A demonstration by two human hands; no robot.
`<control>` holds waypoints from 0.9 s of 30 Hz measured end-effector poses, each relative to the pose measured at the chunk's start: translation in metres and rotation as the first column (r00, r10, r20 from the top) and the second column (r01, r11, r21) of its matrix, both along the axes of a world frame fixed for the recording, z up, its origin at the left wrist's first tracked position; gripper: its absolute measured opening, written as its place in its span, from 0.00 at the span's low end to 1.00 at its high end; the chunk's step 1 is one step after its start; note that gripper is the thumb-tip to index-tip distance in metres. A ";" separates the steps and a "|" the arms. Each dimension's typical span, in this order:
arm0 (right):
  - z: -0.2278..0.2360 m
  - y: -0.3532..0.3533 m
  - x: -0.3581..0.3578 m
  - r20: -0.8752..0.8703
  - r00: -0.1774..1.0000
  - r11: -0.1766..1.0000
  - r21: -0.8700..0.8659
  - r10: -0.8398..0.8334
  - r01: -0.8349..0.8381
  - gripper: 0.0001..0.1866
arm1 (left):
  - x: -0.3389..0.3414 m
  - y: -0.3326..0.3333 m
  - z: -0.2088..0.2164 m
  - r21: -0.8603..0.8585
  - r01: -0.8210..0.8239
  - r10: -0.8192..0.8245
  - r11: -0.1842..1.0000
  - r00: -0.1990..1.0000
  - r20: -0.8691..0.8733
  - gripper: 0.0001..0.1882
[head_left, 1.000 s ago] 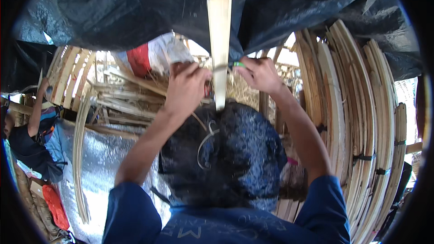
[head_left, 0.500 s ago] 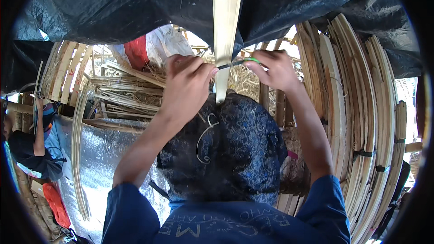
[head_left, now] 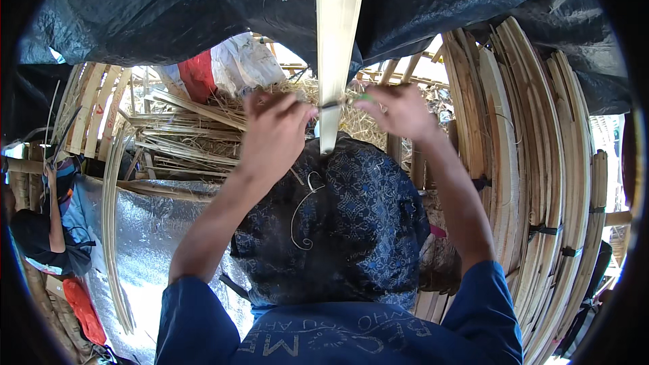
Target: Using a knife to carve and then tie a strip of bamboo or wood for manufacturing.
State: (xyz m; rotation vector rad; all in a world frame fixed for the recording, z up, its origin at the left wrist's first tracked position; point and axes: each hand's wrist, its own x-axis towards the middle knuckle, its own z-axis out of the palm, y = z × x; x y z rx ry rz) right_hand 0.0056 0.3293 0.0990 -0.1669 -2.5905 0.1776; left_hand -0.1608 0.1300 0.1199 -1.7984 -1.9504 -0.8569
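A long pale slat (head_left: 339, 34), which looks like split bamboo, stands out ahead of me, its near end at the dark blue patterned cloth (head_left: 378, 209) over my lap. Across its lower part lies a narrow dark knife blade (head_left: 331, 105), touching or just above the face. My left hand (head_left: 277, 125) is closed at the blade's left end. On the other side, my right hand (head_left: 405, 111) grips the knife's green handle, mostly hidden by the fingers. Motion slightly blurs both hands. A thin curled shaving (head_left: 302, 220) rests on the cloth.
Tall bundles of slats (head_left: 541, 162) stand at the right. Stacked strips (head_left: 186, 138) and loose shavings lie ahead on the left, near a silver sheet (head_left: 169, 230). Black plastic sheeting (head_left: 189, 7) hangs across the far side. Another person's arm (head_left: 54, 209) shows at far left.
The knife has shifted slightly toward me and lies more level across the slat. My right hand has moved a little left and down. The slat's far end appears slightly farther up.
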 end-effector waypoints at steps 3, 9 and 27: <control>-0.035 0.000 0.001 -0.004 0.993 0.992 -0.057 0.115 -0.115 0.16 | -0.009 0.007 -0.044 -0.203 -0.002 -0.006 0.979 0.999 -0.040 0.04; 0.068 -0.015 0.014 -0.224 0.972 0.997 0.031 0.077 -0.072 0.21 | 0.011 -0.011 0.076 0.075 0.053 -0.056 0.996 0.998 0.030 0.04; -0.017 0.025 -0.022 -0.104 0.991 0.995 0.061 0.088 -0.082 0.15 | -0.013 0.027 -0.017 -0.061 -0.081 0.078 0.995 0.996 -0.038 0.02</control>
